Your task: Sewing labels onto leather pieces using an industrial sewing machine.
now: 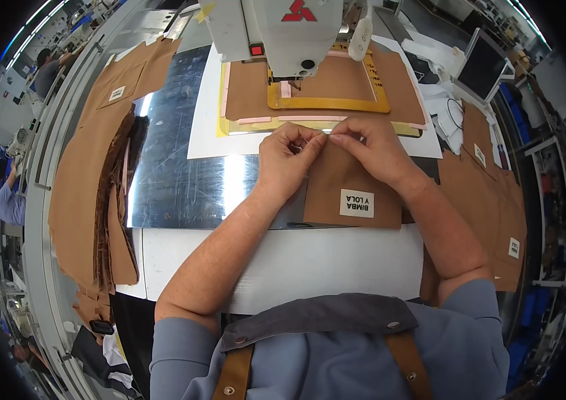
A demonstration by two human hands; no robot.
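Observation:
In the middle of the head view, my left hand (290,155) and my right hand (374,148) meet with fingertips pinched together. Between them they grip the far edge of a brown fabric pocket piece (326,193). A white printed label (357,203) lies on its near part. The piece hangs or rests over the shiny metal plate (176,143); contact is hard to tell. Just beyond my fingers, a yellow frame (330,104) sits on brown fabric (246,93) edged with pink strips, under the white sewing machine head (296,37).
Stacked brown fabric panels (80,200) lie on the left, and more labelled brown panels (480,207) on the right. A white board (283,267) is between my arms. At the back right stands a dark screen (482,63). Other people (10,200) work far left.

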